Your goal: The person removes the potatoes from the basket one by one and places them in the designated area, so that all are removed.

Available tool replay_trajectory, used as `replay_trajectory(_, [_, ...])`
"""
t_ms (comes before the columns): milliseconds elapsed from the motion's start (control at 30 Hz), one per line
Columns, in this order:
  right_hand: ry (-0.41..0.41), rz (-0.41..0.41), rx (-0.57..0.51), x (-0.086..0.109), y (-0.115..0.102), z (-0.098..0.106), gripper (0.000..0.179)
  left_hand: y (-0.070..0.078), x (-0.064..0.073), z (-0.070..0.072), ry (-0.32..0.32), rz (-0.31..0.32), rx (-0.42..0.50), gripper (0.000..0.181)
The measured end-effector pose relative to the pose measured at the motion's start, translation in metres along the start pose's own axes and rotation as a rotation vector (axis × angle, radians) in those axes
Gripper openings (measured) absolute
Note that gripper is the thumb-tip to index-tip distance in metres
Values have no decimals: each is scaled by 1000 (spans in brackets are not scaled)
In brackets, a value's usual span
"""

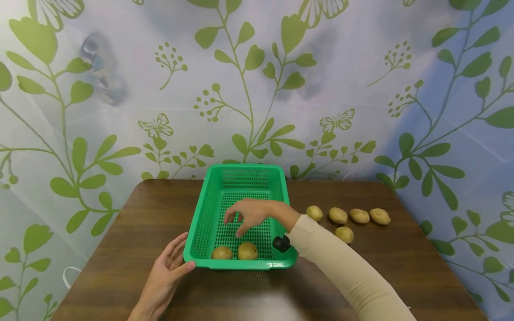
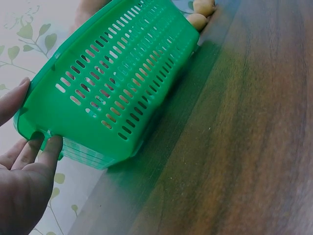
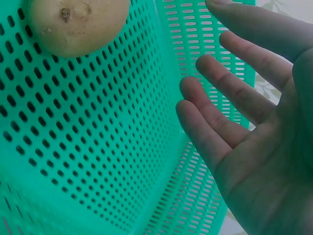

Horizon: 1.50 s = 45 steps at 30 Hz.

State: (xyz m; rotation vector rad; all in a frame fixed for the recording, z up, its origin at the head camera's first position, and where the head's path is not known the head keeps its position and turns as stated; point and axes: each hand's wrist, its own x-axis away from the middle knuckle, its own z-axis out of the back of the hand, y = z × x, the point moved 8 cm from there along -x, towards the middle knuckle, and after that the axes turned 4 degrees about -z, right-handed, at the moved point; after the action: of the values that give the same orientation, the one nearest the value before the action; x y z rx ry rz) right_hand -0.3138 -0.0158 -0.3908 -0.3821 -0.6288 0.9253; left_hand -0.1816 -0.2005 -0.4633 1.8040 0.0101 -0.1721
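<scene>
A green plastic basket (image 1: pixel 241 265) with slotted walls stands on the brown table. My left hand (image 1: pixel 162 276) grips its near left corner; in the left wrist view the thumb (image 2: pixel 14 100) lies at the rim and the fingertips (image 2: pixel 53 145) are under the lip. Two potatoes, one on the left (image 1: pixel 222 253) and one on the right (image 1: pixel 247 251), lie inside along the near wall. Over the basket floor hovers my right hand (image 1: pixel 250 214), fingers spread and loosely bent, holding nothing. The right wrist view shows a potato (image 3: pixel 78 24) apart from those fingers.
Right of the basket, several potatoes lie on the table (image 1: pixel 160 209): a row with one potato (image 1: pixel 338 216) in its middle, and another potato (image 1: pixel 344 234) nearer me. A leaf-patterned cloth (image 1: pixel 257 89) hangs behind the table.
</scene>
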Motion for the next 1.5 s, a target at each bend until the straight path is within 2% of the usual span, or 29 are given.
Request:
replay_trajectory(133, [-47, -23, -42, -5, 8, -8, 47, -1, 0, 0, 2, 7, 2, 74])
replay_trajectory(300, [-187, -58, -52, -9, 18, -21, 52, -1, 0, -1, 1, 4, 4, 75])
replay_trajectory(500, [-331, -81, -8, -12, 26, -33, 54, 0, 0, 1, 1, -2, -2, 75])
replay_trajectory(833, [-378, -99, -59, -15, 33, -47, 45, -1, -1, 0, 6, 6, -5, 75])
replay_trajectory(1100, [-450, -201, -163, -13, 37, -58, 37, -1, 1, 1, 15, 5, -2, 75])
replay_trajectory(1333, [-524, -200, -263, -10, 39, -66, 28, -4, 3, -1, 5, 5, 16, 74])
replay_trajectory(1500, [-529, -192, -259, -9, 40, -66, 30, -7, 3, -2, -5, -4, 21, 74])
